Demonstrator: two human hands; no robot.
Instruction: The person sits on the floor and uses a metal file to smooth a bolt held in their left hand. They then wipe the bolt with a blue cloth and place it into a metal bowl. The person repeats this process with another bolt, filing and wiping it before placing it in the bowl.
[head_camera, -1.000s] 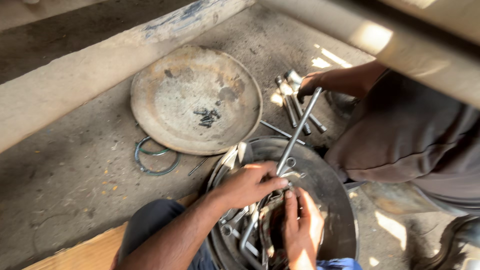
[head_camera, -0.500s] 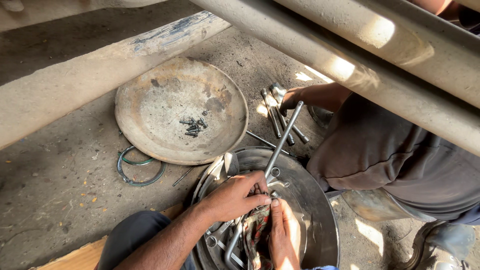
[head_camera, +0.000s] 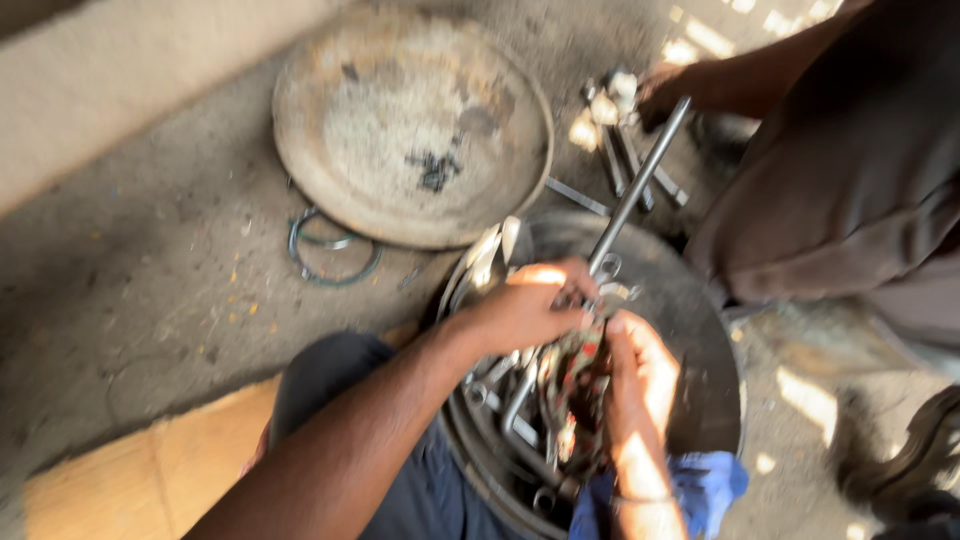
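The view is blurred. My left hand (head_camera: 525, 305) reaches into a dark round pan (head_camera: 715, 330) full of wrenches and sockets, with its fingers closed at the foot of a long metal bar (head_camera: 640, 185). That bar leans up and to the right out of the pan. My right hand (head_camera: 640, 375) is just beside the left, fingertips almost touching. Both hands grip a dark, reddish greasy part (head_camera: 572, 372) between them; what it is cannot be made out. A blue cloth (head_camera: 705, 480) lies under my right wrist.
A shallow rusty metal dish (head_camera: 410, 120) lies on the concrete behind the pan, with a metal ring (head_camera: 335, 248) by its edge. Another person (head_camera: 850, 180) crouches at the right, a hand (head_camera: 665, 85) on loose tools (head_camera: 612, 110). A wooden plank (head_camera: 150, 470) is lower left.
My right hand has come up against the left, and both now close on the greasy part. The view has swung closer and lower; the other person's hand stays by the loose tools.
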